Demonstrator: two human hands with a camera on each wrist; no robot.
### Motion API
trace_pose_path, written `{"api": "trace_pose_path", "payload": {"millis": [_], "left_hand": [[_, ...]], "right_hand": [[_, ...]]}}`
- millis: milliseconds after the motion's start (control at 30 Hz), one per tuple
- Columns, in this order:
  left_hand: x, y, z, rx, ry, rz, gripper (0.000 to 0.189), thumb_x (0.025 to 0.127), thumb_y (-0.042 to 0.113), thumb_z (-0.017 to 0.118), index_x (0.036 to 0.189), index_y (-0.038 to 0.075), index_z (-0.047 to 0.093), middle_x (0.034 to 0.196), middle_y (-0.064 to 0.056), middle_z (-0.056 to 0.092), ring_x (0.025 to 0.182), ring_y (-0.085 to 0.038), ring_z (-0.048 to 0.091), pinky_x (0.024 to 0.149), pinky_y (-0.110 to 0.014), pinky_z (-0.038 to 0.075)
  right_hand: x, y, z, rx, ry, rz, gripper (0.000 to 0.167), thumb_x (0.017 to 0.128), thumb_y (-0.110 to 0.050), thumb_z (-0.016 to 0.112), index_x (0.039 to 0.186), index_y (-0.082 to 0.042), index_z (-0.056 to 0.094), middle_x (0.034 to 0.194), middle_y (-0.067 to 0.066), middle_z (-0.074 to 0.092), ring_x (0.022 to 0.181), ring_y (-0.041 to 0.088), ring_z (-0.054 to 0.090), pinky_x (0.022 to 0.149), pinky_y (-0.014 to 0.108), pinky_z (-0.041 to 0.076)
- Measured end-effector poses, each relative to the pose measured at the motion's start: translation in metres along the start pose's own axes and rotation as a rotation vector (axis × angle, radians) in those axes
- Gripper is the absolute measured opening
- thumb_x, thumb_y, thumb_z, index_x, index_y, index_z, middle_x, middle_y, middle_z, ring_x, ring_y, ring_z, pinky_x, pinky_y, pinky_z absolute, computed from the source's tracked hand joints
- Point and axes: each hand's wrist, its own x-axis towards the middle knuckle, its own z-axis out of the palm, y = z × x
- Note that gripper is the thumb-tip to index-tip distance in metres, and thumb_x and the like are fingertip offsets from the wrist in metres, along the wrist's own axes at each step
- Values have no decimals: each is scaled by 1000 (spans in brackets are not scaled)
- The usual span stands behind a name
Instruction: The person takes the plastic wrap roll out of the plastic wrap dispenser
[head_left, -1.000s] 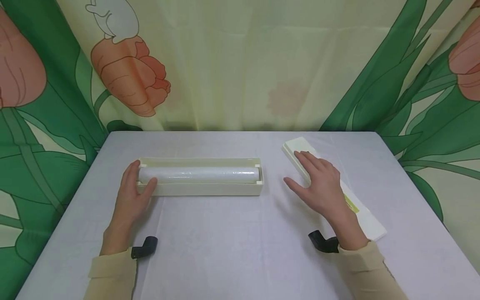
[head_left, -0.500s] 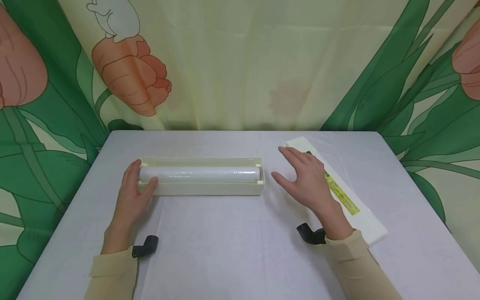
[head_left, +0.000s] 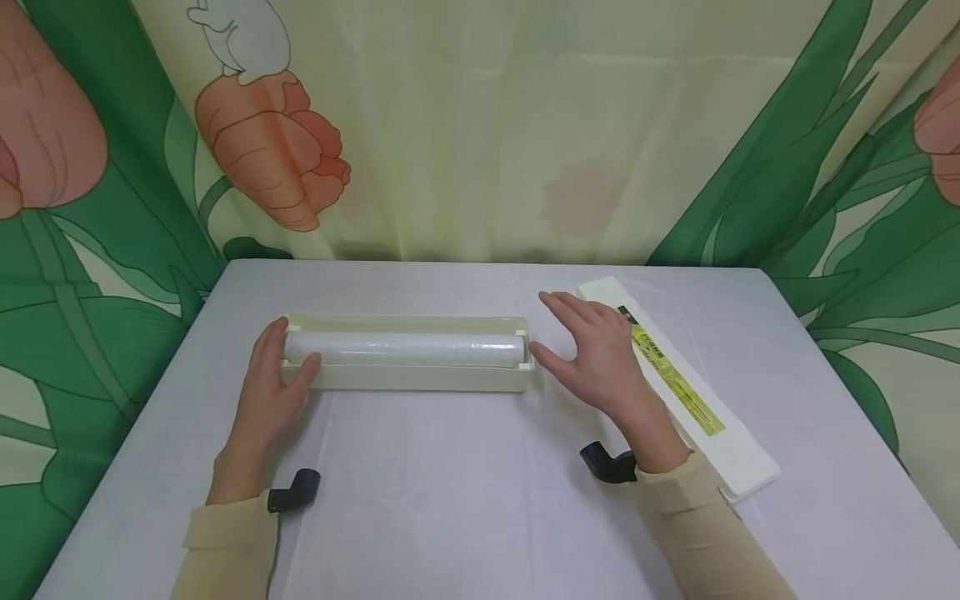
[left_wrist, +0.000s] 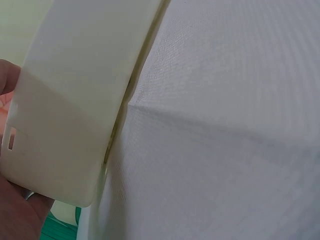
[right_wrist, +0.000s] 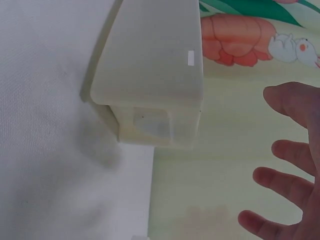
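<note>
box (head_left: 416, 380), long, pale and open-topped, stands upright left of centre on the table (head_left: 420, 492), with a glossy roll (head_left: 405, 348) lying lengthwise inside it. the left hand (head_left: 264, 396) holds the box's left end, fingers round the end and thumb over the front edge. the right hand (head_left: 600, 358) grasps nothing: its fingers are spread, near the box's right end, and the right wrist view shows a gap between them and it. beyond that forearm a white lid (head_left: 742, 462) with a yellow-green label (head_left: 678, 379) lies aslant, apart from the box.

the likely trouble, as i judge it, is an uneven grip. only one end is held, so a lift now would probably tip the box and let the roll slide toward the low end or jump out. if the right thumb came in too fast, it could shove the box sideways or catch the roll's end. the right sleeve (head_left: 705, 533) passes close to the lid, touching or not i can't tell, so a backward swing of that arm might drag it off line.
</note>
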Motion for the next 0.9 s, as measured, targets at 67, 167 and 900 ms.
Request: {"api": "trace_pose_path", "payload": {"millis": [67,167,900], "left_hand": [[0,0,0,2,-2,-3,73,102,31,57,159,2,21,161,-23,22,146,-46,24,114,-66,21],[0,1,0,3,-4,-7,74,102,32,56,159,2,20,162,-23,21,146,-46,24,114,-66,20],[-1,0,1,-12,4,6,73,102,31,57,159,2,21,162,-22,22,145,-46,25,114,-66,22]], "right_hand": [[2,-2,1,9,-13,-7,63,88,-34,75,144,-13,57,142,11,57,126,39,50,102,62,32],[5,-5,4,22,-34,-17,62,89,-35,74,144,-13,57,142,10,57,128,37,49,103,61,31],[26,-18,28,-39,-113,-187,49,91,-34,72,137,-18,65,136,6,62,130,41,47,104,62,28]]}}
